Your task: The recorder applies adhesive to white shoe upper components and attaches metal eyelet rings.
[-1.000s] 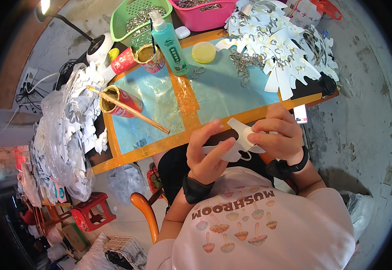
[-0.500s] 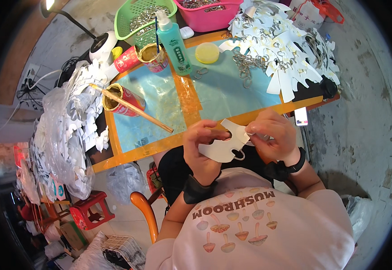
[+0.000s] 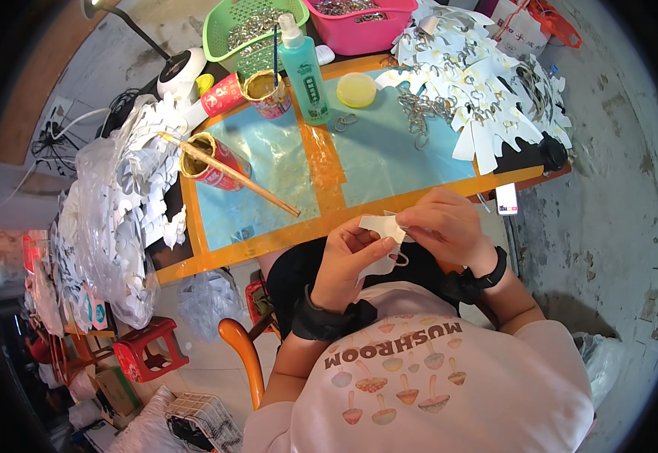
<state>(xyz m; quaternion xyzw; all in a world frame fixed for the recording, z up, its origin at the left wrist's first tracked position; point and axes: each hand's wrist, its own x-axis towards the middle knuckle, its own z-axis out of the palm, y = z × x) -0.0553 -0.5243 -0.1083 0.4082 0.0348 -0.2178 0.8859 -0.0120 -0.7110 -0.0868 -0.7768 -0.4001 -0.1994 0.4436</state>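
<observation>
My left hand [image 3: 350, 260] grips a white cut-out piece [image 3: 378, 225] of thin sheet material, its thumb pressed on the face. A metal ring [image 3: 400, 260] hangs at the piece's lower edge. At its right end, the fingertips of my right hand [image 3: 443, 226] pinch the edge; they hide what exactly is between them. Both hands are in front of the table's near edge, above my lap. On the blue table cover [image 3: 268, 204], a wooden-handled brush [image 3: 238, 181] lies across a red can [image 3: 227, 162] with brown paste at its mouth.
A paste tub [image 3: 268, 104], teal spray bottle [image 3: 310, 87] and yellow round container [image 3: 356, 90] stand farther back. Loose rings [image 3: 428, 109] lie near a heap of white pieces [image 3: 472, 83]. Green [image 3: 209, 34] and pink [image 3: 370, 30] baskets hold metal rings. Another white heap [image 3: 129, 196] is left.
My left hand has turned and its thumb has moved onto the white piece, which is now more folded or tilted. My right hand has shifted slightly left. The whole view has shifted a little.
</observation>
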